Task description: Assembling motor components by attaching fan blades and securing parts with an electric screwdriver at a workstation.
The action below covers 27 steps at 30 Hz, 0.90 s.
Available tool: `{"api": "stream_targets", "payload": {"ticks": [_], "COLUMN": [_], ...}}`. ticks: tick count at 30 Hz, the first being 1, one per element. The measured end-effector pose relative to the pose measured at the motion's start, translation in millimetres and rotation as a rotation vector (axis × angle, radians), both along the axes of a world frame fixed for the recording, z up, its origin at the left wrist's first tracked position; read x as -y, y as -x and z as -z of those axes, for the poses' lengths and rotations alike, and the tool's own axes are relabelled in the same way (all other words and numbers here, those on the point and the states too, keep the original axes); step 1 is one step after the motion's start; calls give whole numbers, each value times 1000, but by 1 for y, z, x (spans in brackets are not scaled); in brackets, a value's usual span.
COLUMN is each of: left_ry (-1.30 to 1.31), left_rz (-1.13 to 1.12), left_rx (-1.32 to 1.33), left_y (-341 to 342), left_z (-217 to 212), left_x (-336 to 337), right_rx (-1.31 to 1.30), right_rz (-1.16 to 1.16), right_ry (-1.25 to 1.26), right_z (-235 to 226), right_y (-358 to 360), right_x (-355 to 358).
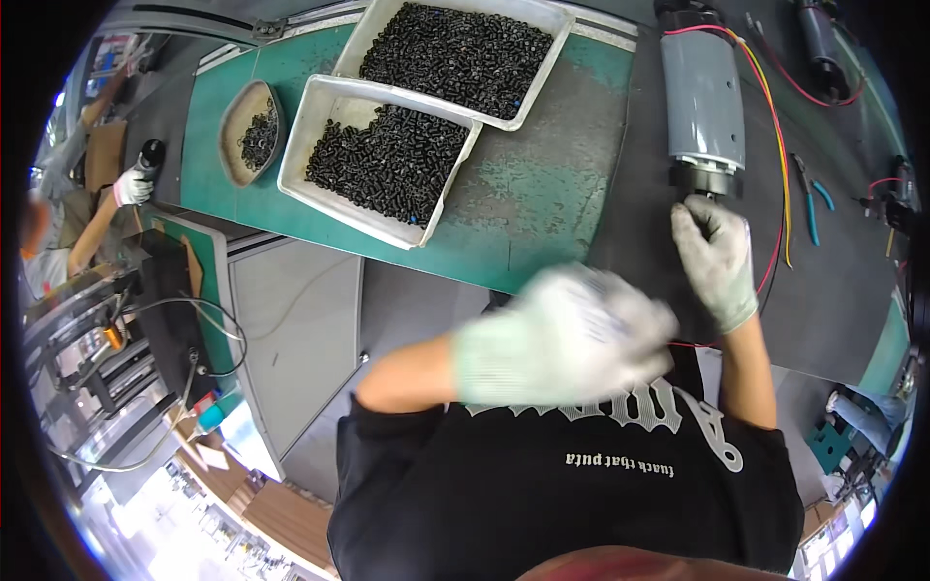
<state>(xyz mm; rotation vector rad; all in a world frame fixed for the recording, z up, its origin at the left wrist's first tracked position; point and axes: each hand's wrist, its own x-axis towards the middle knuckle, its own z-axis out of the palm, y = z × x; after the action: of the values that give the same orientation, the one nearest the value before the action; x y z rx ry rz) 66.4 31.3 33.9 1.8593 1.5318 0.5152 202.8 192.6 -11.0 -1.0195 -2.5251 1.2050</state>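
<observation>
A grey cylindrical motor (705, 107) with a black collar at its near end lies on the dark bench mat at the right. My right hand (717, 257), in a white glove, is at that near end. Its fingers are curled closed by the tip of the shaft, and what they pinch is hidden. My left hand (572, 339), gloved as well, hangs before my chest, left of the right hand. Motion smears its fingers, so I cannot see whether it holds anything. Red and yellow wires (775, 126) run from the motor's far end down its right side.
Two white trays (291, 179) of small black parts stand on the green mat (542, 208), beside a smaller dish (232, 155) of black pieces. Blue-handled pliers (812, 218) lie right of the wires. Another motor (819, 39) lies far right. A co-worker's gloved hand (134, 187) holds a black tool at left.
</observation>
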Motion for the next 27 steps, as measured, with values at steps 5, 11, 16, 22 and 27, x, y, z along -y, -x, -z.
{"api": "stream_targets", "payload": {"ticks": [5,11,16,22,27], "left_ry": [-199,-280,-254,-243,-332], "left_rz": [-813,-801,-801,-830,-841], "left_rx": [-482,-745,-764,-576,-330], "left_y": [163,232,228,218,205], "left_z": [-3,74,74,42,31], "left_x": [-48,-97,-89,-78,-52], "right_rx": [-61,-303,-1171,-1006,-604], "right_rz": [42,42,911,540,120], "right_ry": [729,615,-320,-167,223], "right_z": [-6,-55,-42,-18,-30], "right_y": [-10,-113,-174,-201,-247], "right_x": [-18,-74,-149,-279,-353]}}
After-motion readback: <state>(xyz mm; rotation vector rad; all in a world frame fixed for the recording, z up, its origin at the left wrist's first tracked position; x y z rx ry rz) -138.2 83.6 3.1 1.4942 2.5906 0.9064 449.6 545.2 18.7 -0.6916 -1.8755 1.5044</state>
